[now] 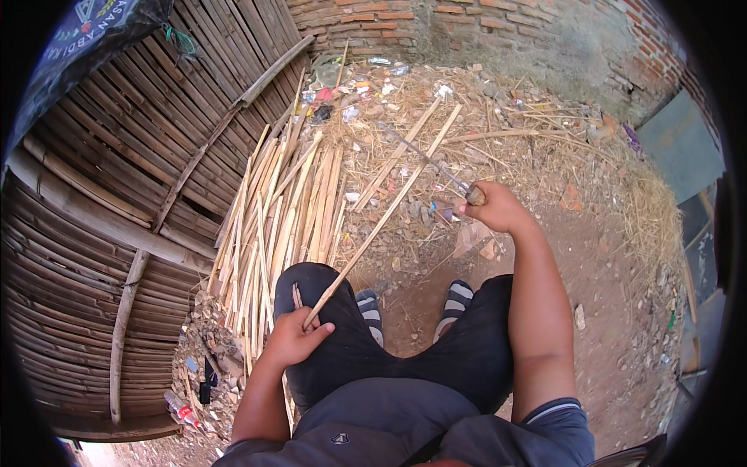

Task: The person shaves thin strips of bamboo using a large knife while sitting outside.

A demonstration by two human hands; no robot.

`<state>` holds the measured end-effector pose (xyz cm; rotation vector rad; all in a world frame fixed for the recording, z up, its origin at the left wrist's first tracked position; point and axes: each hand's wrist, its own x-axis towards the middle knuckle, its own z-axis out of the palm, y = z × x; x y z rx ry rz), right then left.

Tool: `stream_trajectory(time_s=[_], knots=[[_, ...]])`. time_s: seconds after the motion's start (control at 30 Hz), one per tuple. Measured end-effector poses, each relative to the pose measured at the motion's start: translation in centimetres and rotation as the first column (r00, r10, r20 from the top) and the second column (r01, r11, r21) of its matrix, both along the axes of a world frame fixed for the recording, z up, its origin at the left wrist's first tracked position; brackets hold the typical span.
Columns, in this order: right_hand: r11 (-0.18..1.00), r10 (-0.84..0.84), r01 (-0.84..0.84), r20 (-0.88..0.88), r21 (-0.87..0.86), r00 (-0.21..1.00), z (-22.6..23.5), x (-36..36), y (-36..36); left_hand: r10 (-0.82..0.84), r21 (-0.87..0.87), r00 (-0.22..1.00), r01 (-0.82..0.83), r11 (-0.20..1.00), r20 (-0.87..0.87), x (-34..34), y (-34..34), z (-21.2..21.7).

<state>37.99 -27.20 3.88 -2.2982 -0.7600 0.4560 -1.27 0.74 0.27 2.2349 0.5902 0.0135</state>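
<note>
My left hand is closed around the near end of a long, pale bamboo strip, resting at my left thigh. The strip slants away up and to the right over the ground. In my right hand, fingers wrapped round it, is the wooden handle of a long knife. Its thin dark blade points to the far left and passes close to the strip's far part; whether they touch I cannot tell. On the ground beside my left leg lies a heap of split bamboo strips.
A bamboo slat wall stands on the left and a brick wall at the back. Straw and litter cover the far ground. My sandalled feet are between my knees. A plastic bottle lies at lower left, grey panels at right.
</note>
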Motion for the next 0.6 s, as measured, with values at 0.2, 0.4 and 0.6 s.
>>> stream_trajectory(time_s=[0.2,0.4,0.6], knots=[[0.919,0.385,-0.38,0.038,-0.104,0.922,0.0,-3.0,2.5,0.033,-0.049,0.999,-0.032,0.998,0.01,-0.2,0.1,-0.2],[0.783,0.616,-0.6,0.066,-0.167,0.785,0.2,-6.5,4.8,0.028,-0.065,0.999,-0.025,0.998,0.033,-0.4,0.4,-0.6],[0.992,0.124,-0.124,0.022,0.011,0.992,-0.1,-0.1,0.6,0.07,-0.079,0.997,-0.067,0.995,0.036,-0.4,0.1,-0.5]])
